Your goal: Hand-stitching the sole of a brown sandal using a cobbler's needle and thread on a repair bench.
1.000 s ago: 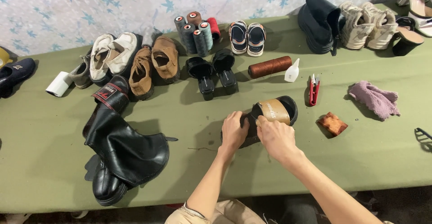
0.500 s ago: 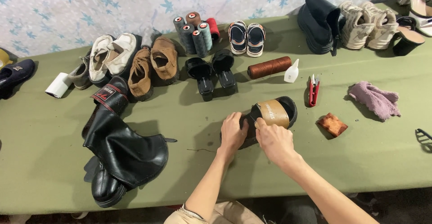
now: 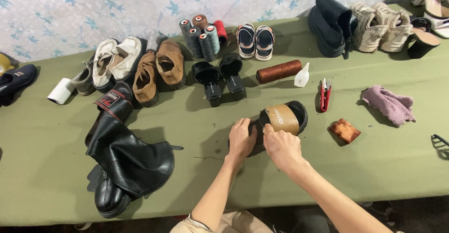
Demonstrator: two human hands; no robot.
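Observation:
A black slide sandal (image 3: 293, 112) with a tan strap lies on the green table (image 3: 196, 167) in front of me. My left hand (image 3: 242, 139) grips its near end, fingers curled over the sole. My right hand (image 3: 279, 145) rests against the strap's near edge, fingers pinched at it. Whether a needle or thread is in those fingers is too small to tell. A thin dark thread (image 3: 206, 158) lies on the cloth left of my left hand.
Tall black boots (image 3: 124, 156) lie at left. Behind the sandal are black heeled slides (image 3: 220, 76), brown shoes (image 3: 159, 69), thread cones (image 3: 201, 35), a brown thread spool (image 3: 279, 71), a white glue bottle (image 3: 302, 76), red snips (image 3: 325, 95), an orange sponge (image 3: 344, 130), and a pink cloth (image 3: 389, 105).
Both hands have stayed on the sandal; the right hand has shifted slightly along the strap's near edge. Nothing else has moved.

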